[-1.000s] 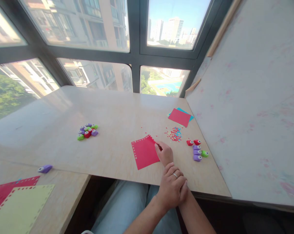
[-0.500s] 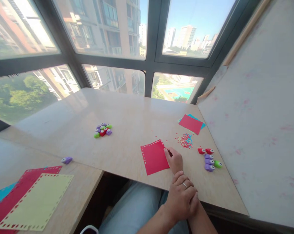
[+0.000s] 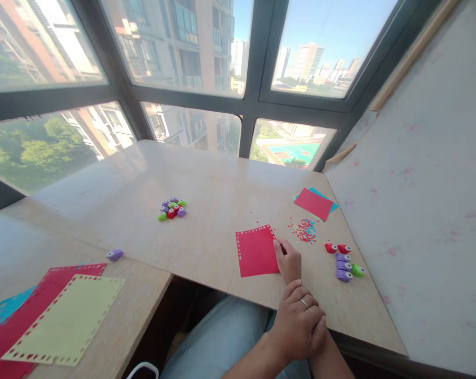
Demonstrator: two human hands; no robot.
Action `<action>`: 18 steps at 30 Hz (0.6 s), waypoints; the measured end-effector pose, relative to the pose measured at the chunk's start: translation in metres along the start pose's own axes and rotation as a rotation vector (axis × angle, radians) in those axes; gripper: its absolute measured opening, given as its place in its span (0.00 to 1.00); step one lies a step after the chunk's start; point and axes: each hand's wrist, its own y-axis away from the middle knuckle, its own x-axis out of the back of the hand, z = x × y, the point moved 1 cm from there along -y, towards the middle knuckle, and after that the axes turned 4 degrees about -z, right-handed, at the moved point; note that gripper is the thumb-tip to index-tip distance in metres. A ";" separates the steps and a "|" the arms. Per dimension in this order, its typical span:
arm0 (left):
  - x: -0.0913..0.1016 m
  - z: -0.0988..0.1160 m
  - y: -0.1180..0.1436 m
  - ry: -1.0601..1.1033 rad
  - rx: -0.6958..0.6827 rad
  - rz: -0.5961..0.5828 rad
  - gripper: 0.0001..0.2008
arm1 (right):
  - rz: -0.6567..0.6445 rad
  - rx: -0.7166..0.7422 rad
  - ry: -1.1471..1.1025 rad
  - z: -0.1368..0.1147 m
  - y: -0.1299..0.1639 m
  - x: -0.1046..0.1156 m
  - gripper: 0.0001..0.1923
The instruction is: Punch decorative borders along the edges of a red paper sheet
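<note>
Fingers of the right hand (image 3: 289, 261) hide something dark beside the red sheet (image 3: 257, 251).

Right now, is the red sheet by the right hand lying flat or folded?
Flat and spread: the red sheet lies on the table, all four edges showing. The right hand touches its right edge.

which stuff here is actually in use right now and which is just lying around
In use:
red sheet, right edge under the right hand
small dark thing pinched in that hand, too hidden to name
left hand, resting on the right wrist

Lying about:
paper punches to the right
punch cluster
lone purple punch
confetti pile
red-on-blue sheets
punched sheets at left
</note>
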 end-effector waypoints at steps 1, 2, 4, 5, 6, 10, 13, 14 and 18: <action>0.000 0.000 0.000 0.005 0.001 0.006 0.06 | 0.003 0.002 0.000 0.001 0.000 0.000 0.22; -0.001 0.000 0.000 0.011 0.002 0.013 0.06 | 0.006 0.005 0.003 0.003 0.000 -0.001 0.23; -0.001 0.000 0.001 0.024 0.006 0.024 0.06 | 0.010 0.005 0.015 0.004 -0.001 -0.001 0.23; -0.001 0.000 0.001 0.029 0.007 0.027 0.06 | 0.011 0.002 0.022 0.005 -0.001 -0.002 0.23; -0.002 0.000 0.001 0.032 0.006 0.026 0.06 | 0.011 -0.001 0.027 0.005 -0.001 -0.002 0.23; -0.002 -0.001 0.001 0.037 0.003 0.024 0.07 | 0.004 -0.014 0.019 0.006 -0.001 -0.002 0.24; -0.001 -0.002 0.002 0.038 -0.010 0.030 0.08 | -0.005 -0.021 0.014 0.002 0.000 0.000 0.24; 0.000 -0.002 0.002 0.040 -0.016 0.033 0.08 | -0.013 -0.022 0.017 -0.001 0.000 0.001 0.24; 0.000 -0.003 0.003 0.049 -0.022 0.052 0.08 | -0.045 -0.026 0.044 -0.009 0.002 0.005 0.24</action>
